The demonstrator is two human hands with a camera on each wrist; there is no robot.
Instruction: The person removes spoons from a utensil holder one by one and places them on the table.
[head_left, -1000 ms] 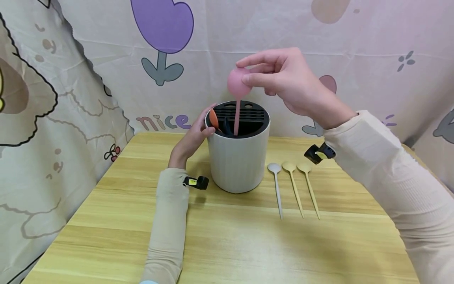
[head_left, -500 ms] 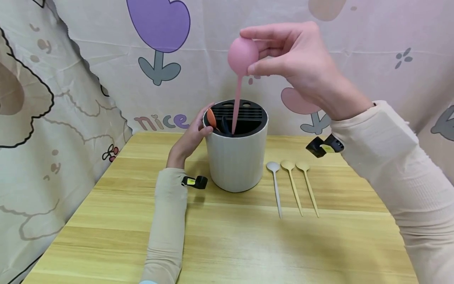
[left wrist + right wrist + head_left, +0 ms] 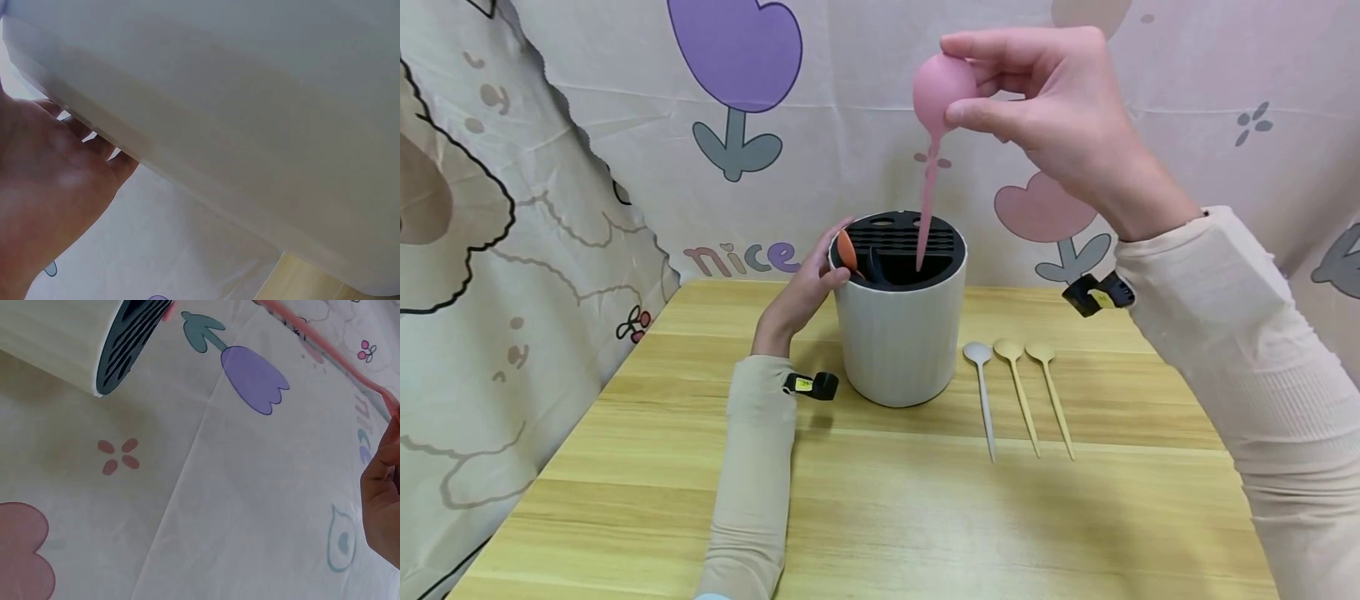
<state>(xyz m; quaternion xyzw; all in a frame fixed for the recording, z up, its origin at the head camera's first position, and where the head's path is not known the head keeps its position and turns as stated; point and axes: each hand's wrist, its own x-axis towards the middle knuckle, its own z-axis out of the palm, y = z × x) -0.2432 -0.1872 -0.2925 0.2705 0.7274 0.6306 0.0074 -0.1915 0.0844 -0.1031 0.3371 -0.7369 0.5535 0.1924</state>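
A white utensil holder with a black slotted top stands on the table. My left hand holds its left side, thumb at the rim; the left wrist view shows fingers bent round the white wall. High above the holder, my right hand pinches a pink spoon by its round bowl. The spoon's handle points down, its tip overlapping the holder's large front opening. In the right wrist view the pink handle runs away from the hand. An orange spoon and a dark blue utensil stand in the holder.
Right of the holder, a grey spoon and two yellow spoons, one in the middle and one at the right, lie side by side on the wooden table. A printed cloth hangs behind.
My right hand has risen and shifted right, drawing the pink spoon upward, its handle tip moving up and right over the opening. The left hand keeps its hold on the holder.
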